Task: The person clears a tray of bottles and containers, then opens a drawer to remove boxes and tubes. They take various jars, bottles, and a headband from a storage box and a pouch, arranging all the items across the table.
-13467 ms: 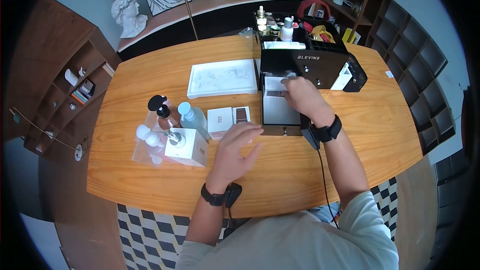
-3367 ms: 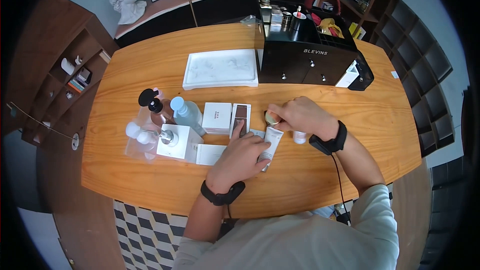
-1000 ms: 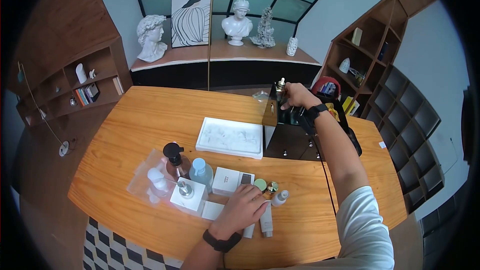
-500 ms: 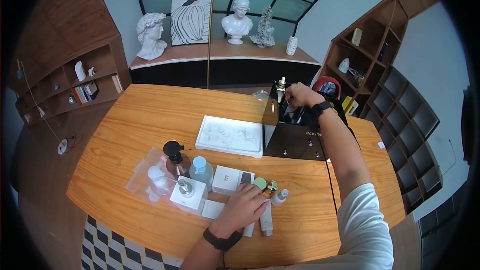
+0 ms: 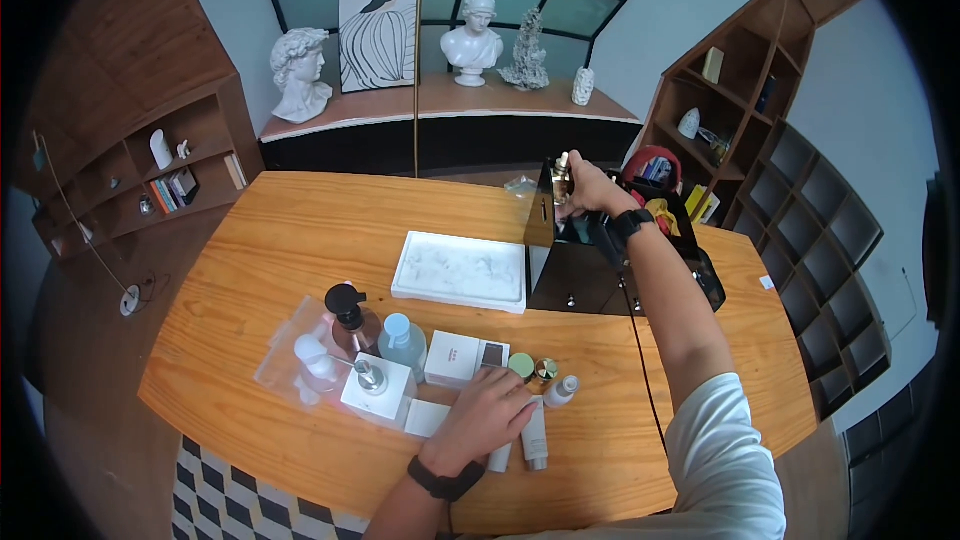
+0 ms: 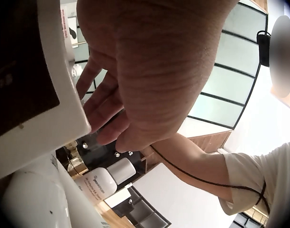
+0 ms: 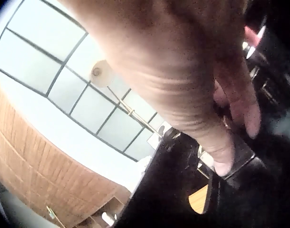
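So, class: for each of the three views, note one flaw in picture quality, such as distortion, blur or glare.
Head view: fisheye bends the table edges, black vignette in the corners. Left wrist view: the left hand fills the frame, close and soft. Right wrist view: the right hand is blurred, with the bright window behind washed out.

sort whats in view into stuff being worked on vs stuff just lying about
In hand:
right hand at the dropper bottle on the black organiser
left hand resting on the tubes and small boxes

Lying about:
white tray
pump bottles
busts
shelves
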Available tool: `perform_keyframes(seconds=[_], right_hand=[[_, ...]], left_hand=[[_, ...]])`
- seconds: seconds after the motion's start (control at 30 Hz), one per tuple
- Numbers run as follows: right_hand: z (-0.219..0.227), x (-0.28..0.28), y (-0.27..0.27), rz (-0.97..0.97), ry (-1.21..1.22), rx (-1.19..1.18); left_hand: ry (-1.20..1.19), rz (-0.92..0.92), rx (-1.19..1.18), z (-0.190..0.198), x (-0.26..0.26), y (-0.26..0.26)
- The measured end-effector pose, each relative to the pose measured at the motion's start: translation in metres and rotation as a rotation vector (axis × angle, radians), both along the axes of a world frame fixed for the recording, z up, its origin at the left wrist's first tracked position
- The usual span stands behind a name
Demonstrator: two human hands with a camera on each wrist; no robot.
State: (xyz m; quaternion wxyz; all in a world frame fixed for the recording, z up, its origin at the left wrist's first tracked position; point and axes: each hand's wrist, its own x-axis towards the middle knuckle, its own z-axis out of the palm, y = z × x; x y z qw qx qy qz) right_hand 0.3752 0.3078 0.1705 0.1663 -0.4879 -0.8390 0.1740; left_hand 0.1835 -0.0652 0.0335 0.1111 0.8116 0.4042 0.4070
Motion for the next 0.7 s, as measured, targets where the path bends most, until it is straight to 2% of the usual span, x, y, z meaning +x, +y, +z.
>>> perform_keyframes(seconds=[0.03, 0.1, 0.23, 0.3, 0.33, 0.43, 0.5, 0.57, 0.6, 0.7], right_hand=[[0.003, 0.002, -0.003, 0.014, 0.047, -0.124], [-0.001, 0.008, -0.008, 0.124, 0.088, -0.091], [0.004, 0.008, -0.048, 0.136, 0.051, -0.076], [-0.011, 0.013, -0.047, 0.102, 0.021, 0.063], [-0.014, 0.015, -0.051, 0.111, -0.019, 0.241], [-0.014, 0.032, -0.073, 0.04, 0.154, 0.443], [0.017, 0.038, -0.124, -0.031, 0.309, 0.439], [0.03, 0.05, -0.172, -0.064, 0.366, 0.504], [0.028, 0.058, -0.196, -0.028, 0.374, 0.556], [-0.001, 0.088, -0.253, 0.029, 0.371, 0.348]], left_hand=[[-0.001, -0.004, -0.005, 0.0, 0.0, 0.0], [-0.007, 0.008, 0.025, 0.0, 0.001, 0.0], [0.002, 0.006, 0.033, 0.003, 0.002, 0.0], [-0.004, 0.016, 0.036, 0.004, 0.001, 0.001], [-0.012, 0.024, 0.041, 0.003, 0.001, 0.001], [-0.048, 0.033, 0.057, -0.001, 0.002, 0.002], [-0.025, 0.052, 0.059, 0.0, 0.001, 0.004], [-0.035, 0.059, 0.062, -0.003, 0.001, 0.006], [-0.031, 0.067, 0.059, -0.003, 0.002, 0.006], [-0.019, 0.081, 0.042, -0.002, 0.001, 0.004]])
